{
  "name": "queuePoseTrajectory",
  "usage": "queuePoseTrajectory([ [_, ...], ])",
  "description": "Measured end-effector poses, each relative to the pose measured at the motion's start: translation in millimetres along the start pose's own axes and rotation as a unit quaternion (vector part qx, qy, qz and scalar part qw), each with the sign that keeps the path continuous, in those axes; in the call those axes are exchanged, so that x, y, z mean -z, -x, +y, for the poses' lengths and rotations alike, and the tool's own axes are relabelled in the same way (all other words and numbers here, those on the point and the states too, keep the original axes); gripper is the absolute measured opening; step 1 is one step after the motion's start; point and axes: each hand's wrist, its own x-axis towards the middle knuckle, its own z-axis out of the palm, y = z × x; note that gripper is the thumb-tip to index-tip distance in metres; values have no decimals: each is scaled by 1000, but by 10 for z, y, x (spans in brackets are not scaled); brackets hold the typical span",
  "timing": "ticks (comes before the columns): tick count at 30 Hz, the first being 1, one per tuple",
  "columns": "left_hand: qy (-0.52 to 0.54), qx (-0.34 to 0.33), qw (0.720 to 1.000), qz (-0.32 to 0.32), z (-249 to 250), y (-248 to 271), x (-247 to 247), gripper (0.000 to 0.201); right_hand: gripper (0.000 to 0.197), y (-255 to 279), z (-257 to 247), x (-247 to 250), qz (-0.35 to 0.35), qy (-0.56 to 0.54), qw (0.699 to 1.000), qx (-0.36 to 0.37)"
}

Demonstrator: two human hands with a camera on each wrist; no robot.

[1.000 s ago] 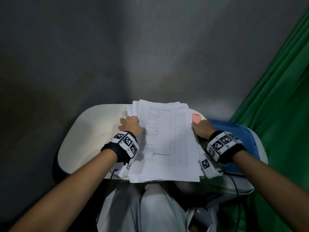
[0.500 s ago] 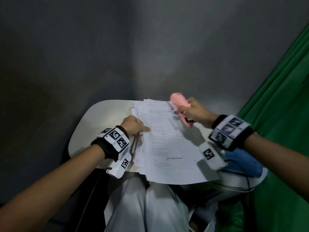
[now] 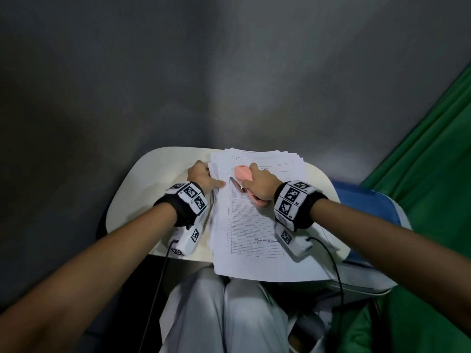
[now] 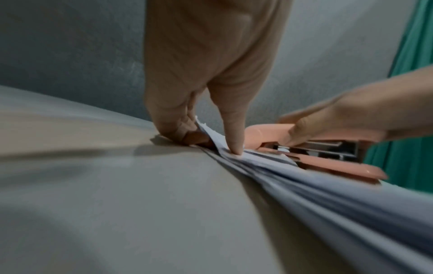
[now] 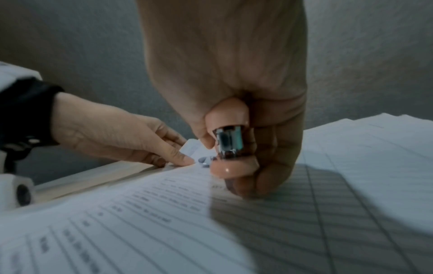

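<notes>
A stack of printed papers (image 3: 262, 225) lies on a small white desk (image 3: 158, 189) over my lap. My left hand (image 3: 206, 174) is at the stack's far left corner. In the left wrist view its thumb and curled fingers (image 4: 173, 129) pinch the lifted corner of the papers (image 4: 328, 194). My right hand (image 3: 257, 182) grips a pink stapler (image 3: 243, 174), its front end at that same corner. The stapler (image 4: 304, 148) has its jaws apart, with the upper sheets between them. In the right wrist view the stapler (image 5: 229, 148) points towards the left hand (image 5: 117, 137).
A blue chair seat (image 3: 356, 200) sits to the right of the desk, with green cloth (image 3: 420, 174) hanging beyond it. A grey wall (image 3: 229, 72) stands right behind the desk. Cables run down from both wrist cameras.
The right hand picked the stapler up from the desk's right side and brought it left and down to the stack's far left corner. The left hand moved onto that corner.
</notes>
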Motion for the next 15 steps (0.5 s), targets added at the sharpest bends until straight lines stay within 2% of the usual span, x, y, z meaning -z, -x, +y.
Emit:
queuePoseTrajectory([
  [6, -70, -36, 997, -25, -36, -51, -58, 61, 51, -27, -168, -38, 30, 78, 996, 26],
  [12, -70, -52, 996, -27, -49, -85, -43, 56, 50, -59, -216, -105, 46, 59, 997, -12],
  [15, -68, -57, 996, -33, -71, -97, -47, 57, 52, -133, -254, -191, 82, 78, 994, -10],
])
